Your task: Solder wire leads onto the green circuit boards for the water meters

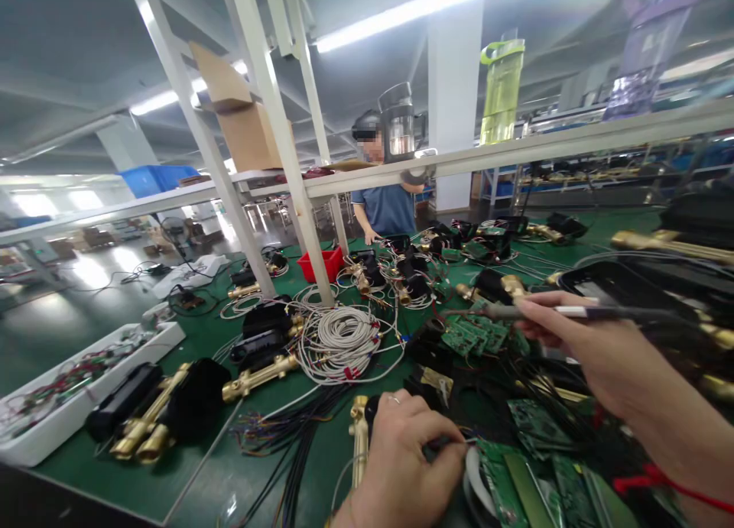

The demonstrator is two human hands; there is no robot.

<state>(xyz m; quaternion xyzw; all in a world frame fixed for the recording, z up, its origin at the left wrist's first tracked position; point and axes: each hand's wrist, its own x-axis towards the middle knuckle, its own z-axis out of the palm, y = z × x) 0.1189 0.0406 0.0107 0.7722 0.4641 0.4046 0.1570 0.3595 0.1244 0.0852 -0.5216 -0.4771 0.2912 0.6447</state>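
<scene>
My right hand (556, 322) is closed around a soldering iron (510, 312), held level with its tip to the left, above a heap of green circuit boards (473, 333). Low in the middle, my left hand (410, 451) has thumb and forefinger pinched together on what looks like a thin wire (471, 440). Just right of those fingertips lie a grey cable loop (479, 486) and a larger circuit board (510, 486). A brass valve body (359, 436) with a black housing stands beside my left hand, partly hidden by it.
Coiled grey cables (344, 333) and dark wire bundles (298, 429) cover the bench middle. At left are brass-and-black units (154, 413) and a white foam tray (166, 341). A red bin (321, 265), shelf posts (287, 138) and a co-worker (387, 207) are farther back.
</scene>
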